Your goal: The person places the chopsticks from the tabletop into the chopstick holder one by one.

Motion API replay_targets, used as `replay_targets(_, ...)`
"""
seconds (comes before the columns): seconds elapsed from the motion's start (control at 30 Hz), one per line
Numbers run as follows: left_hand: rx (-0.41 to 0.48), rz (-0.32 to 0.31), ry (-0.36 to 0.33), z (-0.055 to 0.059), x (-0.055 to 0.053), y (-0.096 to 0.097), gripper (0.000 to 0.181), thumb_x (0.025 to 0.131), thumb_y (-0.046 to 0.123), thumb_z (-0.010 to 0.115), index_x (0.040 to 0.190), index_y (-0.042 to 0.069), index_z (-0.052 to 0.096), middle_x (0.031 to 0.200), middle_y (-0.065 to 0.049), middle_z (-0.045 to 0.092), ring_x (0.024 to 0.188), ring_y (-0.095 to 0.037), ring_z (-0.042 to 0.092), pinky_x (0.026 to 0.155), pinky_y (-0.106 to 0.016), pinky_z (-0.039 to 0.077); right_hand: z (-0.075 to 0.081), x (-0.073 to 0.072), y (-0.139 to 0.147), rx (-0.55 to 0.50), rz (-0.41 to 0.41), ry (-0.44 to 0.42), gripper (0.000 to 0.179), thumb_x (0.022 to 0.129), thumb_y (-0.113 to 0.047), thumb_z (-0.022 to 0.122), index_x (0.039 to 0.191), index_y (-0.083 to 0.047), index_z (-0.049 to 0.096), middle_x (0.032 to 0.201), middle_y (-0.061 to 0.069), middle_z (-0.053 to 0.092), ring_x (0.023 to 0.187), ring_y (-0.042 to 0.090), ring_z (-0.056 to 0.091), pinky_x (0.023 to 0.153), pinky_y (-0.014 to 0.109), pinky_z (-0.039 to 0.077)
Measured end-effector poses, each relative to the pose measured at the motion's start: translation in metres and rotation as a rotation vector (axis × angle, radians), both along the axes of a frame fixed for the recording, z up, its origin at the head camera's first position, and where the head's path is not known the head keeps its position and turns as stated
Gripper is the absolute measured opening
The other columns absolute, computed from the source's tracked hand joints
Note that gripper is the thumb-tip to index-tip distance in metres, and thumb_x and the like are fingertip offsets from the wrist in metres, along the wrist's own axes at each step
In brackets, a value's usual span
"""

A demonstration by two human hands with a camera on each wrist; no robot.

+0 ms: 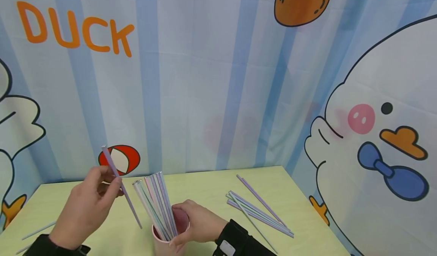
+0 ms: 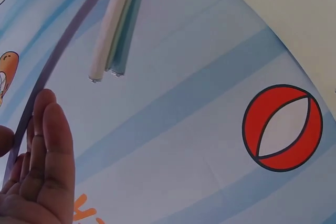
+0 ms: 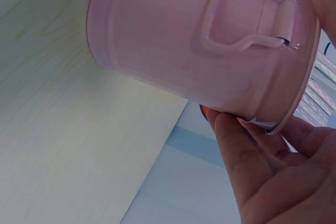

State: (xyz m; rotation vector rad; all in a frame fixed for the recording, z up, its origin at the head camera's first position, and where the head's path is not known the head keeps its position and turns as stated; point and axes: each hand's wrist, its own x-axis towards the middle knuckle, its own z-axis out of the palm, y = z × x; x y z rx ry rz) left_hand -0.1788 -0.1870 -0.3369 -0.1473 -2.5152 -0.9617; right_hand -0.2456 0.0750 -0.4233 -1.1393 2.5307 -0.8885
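Observation:
Raised over the left of the table, my left hand (image 1: pixel 85 203) pinches a slim purple straw (image 1: pixel 130 203) between thumb and fingers. The straw slants, its lower end just left of a bunch of straws (image 1: pixel 158 204) in pale green, pink and purple. That bunch leans to the left inside a pink metal pail (image 1: pixel 159 247). My right hand (image 1: pixel 201 222) grips the pail at its rim, fingers on the far side and thumb in front. A wire handle (image 3: pixel 241 44) shows on the pail's side in the right wrist view. The bunch's lower ends are hidden inside.
Several loose purple and green straws (image 1: pixel 259 218) lie crosswise on the pale yellow table (image 1: pixel 205 184) at the right. At the left edge, near my left sleeve, lie more pale straws (image 1: pixel 39 230). A blue striped curtain (image 1: pixel 205 77) with cartoon ducks hangs behind the table.

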Motion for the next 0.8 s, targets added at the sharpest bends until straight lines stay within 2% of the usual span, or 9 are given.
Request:
replay_targets(0.17,0.056,-0.024,0.059,0.004,0.002,0.008,0.038,0.095,0.037,0.042,0.116,0.006,0.038,0.101,-0.009,0.056,0.079,-0.015,0.061,0.07,-0.044,0.049,0.0,-0.001,0.0,-0.001,0.003,0.003,0.079,0.063,-0.057,0.07,0.129,-0.024,0.045,0.112,-0.012,0.048,0.1,0.002,0.044,0.086,0.021,0.037)
replay_targets(0.27,0.075,-0.038,0.066,0.004,0.002,0.013,0.037,0.095,0.037,0.042,0.115,0.007,0.038,0.101,-0.008,0.054,0.079,-0.013,0.061,0.07,-0.04,0.049,0.0,-0.001,0.0,0.002,-0.001,0.006,0.079,0.063,-0.057,0.07,0.129,-0.023,0.045,0.113,-0.012,0.048,0.1,0.002,0.043,0.086,0.021,0.037)
replay_targets(0.5,0.108,-0.068,0.026,-0.006,-0.001,0.02,0.037,0.094,0.038,0.042,0.115,0.008,0.038,0.1,-0.007,0.054,0.078,-0.009,0.061,0.069,-0.033,0.05,0.0,-0.001,0.0,0.001,-0.006,-0.026,0.077,0.063,-0.056,0.071,0.128,-0.024,0.045,0.112,-0.012,0.048,0.1,0.002,0.044,0.086,0.022,0.037)
replay_targets(0.63,0.102,-0.07,-0.006,-0.014,-0.004,0.021,0.033,0.094,0.036,0.043,0.113,0.009,0.039,0.098,-0.005,0.056,0.077,-0.007,0.06,0.069,-0.034,0.05,0.0,-0.002,0.001,-0.004,-0.012,-0.049,0.077,0.063,-0.055,0.072,0.129,-0.024,0.045,0.112,-0.012,0.048,0.1,0.002,0.044,0.086,0.022,0.038)
replay_targets(0.8,0.082,-0.058,-0.063,-0.024,-0.008,0.023,0.031,0.094,0.036,0.045,0.112,0.01,0.039,0.094,-0.005,0.058,0.076,-0.01,0.059,0.069,-0.035,0.05,0.0,0.0,0.002,-0.002,-0.003,-0.024,0.08,0.063,-0.056,0.071,0.13,-0.023,0.044,0.112,-0.012,0.047,0.1,0.002,0.043,0.086,0.022,0.037)
